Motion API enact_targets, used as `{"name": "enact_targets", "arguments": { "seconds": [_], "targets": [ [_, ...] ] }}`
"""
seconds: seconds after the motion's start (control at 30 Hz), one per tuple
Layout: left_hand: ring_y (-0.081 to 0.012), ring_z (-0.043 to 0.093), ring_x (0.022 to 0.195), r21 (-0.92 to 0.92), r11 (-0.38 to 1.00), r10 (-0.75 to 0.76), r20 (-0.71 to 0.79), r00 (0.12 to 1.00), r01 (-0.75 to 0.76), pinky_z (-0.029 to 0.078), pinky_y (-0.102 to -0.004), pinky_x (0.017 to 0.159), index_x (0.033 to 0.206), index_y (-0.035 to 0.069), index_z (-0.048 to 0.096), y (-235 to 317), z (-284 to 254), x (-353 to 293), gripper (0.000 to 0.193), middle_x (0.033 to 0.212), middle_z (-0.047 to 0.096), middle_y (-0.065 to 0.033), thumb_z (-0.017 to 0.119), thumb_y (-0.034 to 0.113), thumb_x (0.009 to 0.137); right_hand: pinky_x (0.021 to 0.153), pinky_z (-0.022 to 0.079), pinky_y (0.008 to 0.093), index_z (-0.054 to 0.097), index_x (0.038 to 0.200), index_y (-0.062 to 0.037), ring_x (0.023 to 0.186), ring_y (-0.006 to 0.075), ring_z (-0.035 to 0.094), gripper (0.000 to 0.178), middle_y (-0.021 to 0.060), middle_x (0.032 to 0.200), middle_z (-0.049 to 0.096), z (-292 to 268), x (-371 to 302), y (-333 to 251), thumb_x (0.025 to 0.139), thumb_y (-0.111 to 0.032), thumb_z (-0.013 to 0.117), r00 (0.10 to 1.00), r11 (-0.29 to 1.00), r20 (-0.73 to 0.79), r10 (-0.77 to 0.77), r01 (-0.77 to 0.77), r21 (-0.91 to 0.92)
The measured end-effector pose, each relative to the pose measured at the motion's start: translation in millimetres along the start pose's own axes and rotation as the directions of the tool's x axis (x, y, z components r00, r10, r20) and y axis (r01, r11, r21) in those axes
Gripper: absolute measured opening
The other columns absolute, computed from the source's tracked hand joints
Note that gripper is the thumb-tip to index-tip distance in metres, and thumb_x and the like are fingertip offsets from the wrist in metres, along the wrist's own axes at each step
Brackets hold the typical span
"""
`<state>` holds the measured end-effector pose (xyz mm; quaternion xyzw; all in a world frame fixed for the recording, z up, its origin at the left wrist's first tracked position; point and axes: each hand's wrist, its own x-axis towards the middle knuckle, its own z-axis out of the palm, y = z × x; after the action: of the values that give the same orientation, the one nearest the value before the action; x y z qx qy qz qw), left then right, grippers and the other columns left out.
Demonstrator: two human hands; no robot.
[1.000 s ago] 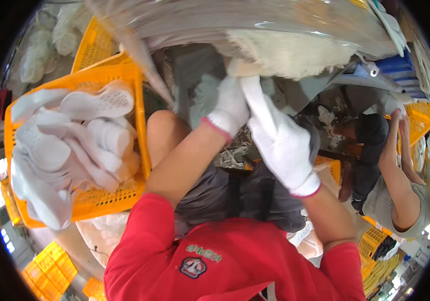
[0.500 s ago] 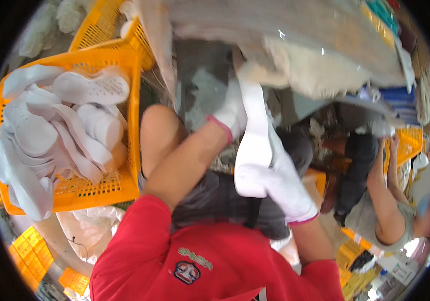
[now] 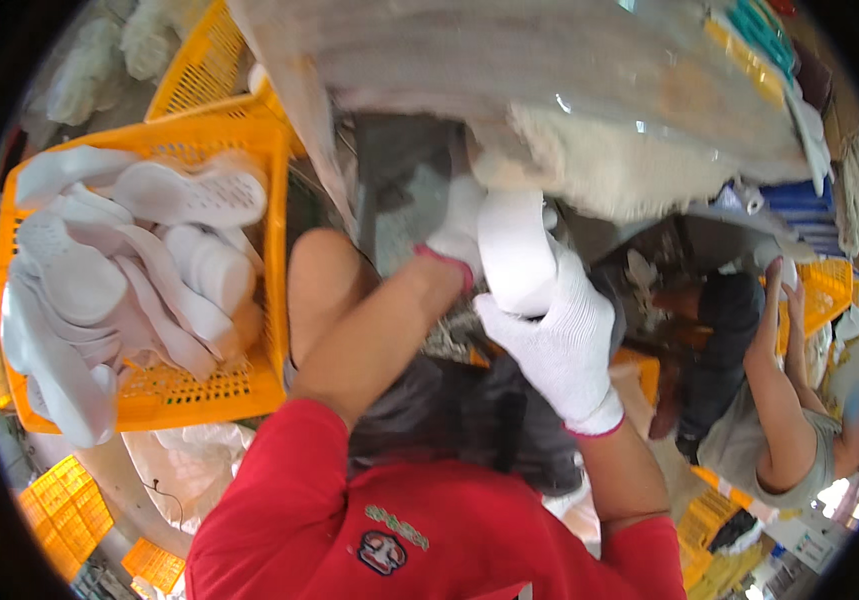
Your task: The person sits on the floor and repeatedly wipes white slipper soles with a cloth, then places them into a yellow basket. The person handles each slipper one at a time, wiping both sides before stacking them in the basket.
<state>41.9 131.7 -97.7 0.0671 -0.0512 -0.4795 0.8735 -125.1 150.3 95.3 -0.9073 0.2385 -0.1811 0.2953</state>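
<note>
A white shoe sole [image 3: 515, 262] stands over my lap, its broad end toward me and its far end close to the hanging cloth. My right hand [image 3: 571, 335], in a white knit glove with a pink cuff, is closed round the right side and near end of it. My left hand [image 3: 457, 232], gloved the same way, is at the sole's left side. Its fingers are blurred and partly hidden, so their grip does not show. More white shoe soles [image 3: 164, 285], some dotted with small holes, lie heaped in an orange plastic basket [image 3: 277, 250] on my left.
A grey sheet-covered surface [image 3: 569, 60] with a hanging cream cloth [image 3: 599, 170] spans the far side. Another orange basket [image 3: 199, 70] is behind the left one. A person in grey [image 3: 774, 440] sits at the right, near an orange crate [image 3: 824, 290].
The sole has come down toward me and stands more upright, its near end now in my right hand. My right fingers have moved up round it. My left hand has shifted slightly nearer.
</note>
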Motion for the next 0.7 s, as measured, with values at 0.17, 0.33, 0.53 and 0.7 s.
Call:
{"name": "enact_targets", "arguments": {
  "seconds": [0.17, 0.33, 0.53, 0.7],
  "targets": [
    [-0.0406, 0.067, 0.134, 0.829, 0.559, 0.18, -0.124, 0.976, 0.002, 0.052, -0.0516, 0.12, 0.153, 0.001, 0.058, 26.3, 28.7, -14.0, 0.067, 0.142, 0.07, -0.0222, 0.042, 0.051, 0.111, 0.077, 0.062, 0.0445, 0.073, 0.112, -0.0049, 0.085, 0.0399, 0.076, 0.051, 0.0193, 0.098, 0.077, 8.3, 48.4, 14.6, 0.079, -0.036, 0.095, 0.989, 0.991, 0.125, -0.083, 0.095, -0.094],
    [-0.0388, 0.072, 0.121, -0.028, 0.989, -0.147, -0.043, 0.988, 0.146, 0.059, -0.0492, 0.108, 0.143, 0.0, 0.06, 21.7, 42.5, -49.8, 0.071, 0.132, 0.071, -0.0248, 0.033, 0.058, 0.113, 0.078, 0.062, 0.0401, 0.074, 0.109, -0.0037, 0.086, 0.0324, 0.079, 0.049, 0.0159, 0.096, 0.079, 13.9, 19.9, 15.2, 0.079, -0.035, 0.097, 0.994, 0.997, -0.077, -0.072, 0.071, -0.008],
    [-0.0329, 0.073, 0.115, 0.436, 0.893, 0.248, -0.282, 0.927, -0.107, 0.06, -0.0462, 0.102, 0.135, 0.004, 0.064, -3.5, 49.2, -47.8, 0.061, 0.121, 0.075, -0.0162, 0.038, 0.056, 0.116, 0.084, 0.061, 0.0366, 0.078, 0.114, 0.003, 0.09, 0.0245, 0.08, 0.045, 0.0198, 0.101, 0.08, 24.2, 53.0, 2.8, 0.082, -0.025, 0.092, 0.986, 0.908, 0.073, 0.15, -0.167, 0.385],
    [-0.032, 0.072, 0.11, 0.223, 0.973, -0.048, -0.077, 0.996, 0.064, 0.059, -0.0451, 0.099, 0.127, 0.007, 0.063, 4.0, 50.1, -45.3, 0.05, 0.12, 0.071, -0.0162, 0.034, 0.046, 0.118, 0.096, 0.059, 0.0356, 0.065, 0.14, 0.0058, 0.109, 0.0171, 0.072, 0.066, 0.0121, 0.123, 0.077, 4.4, 48.4, 5.6, 0.084, -0.019, 0.091, 0.935, 0.852, 0.311, 0.171, -0.298, 0.429]
  ]
}}
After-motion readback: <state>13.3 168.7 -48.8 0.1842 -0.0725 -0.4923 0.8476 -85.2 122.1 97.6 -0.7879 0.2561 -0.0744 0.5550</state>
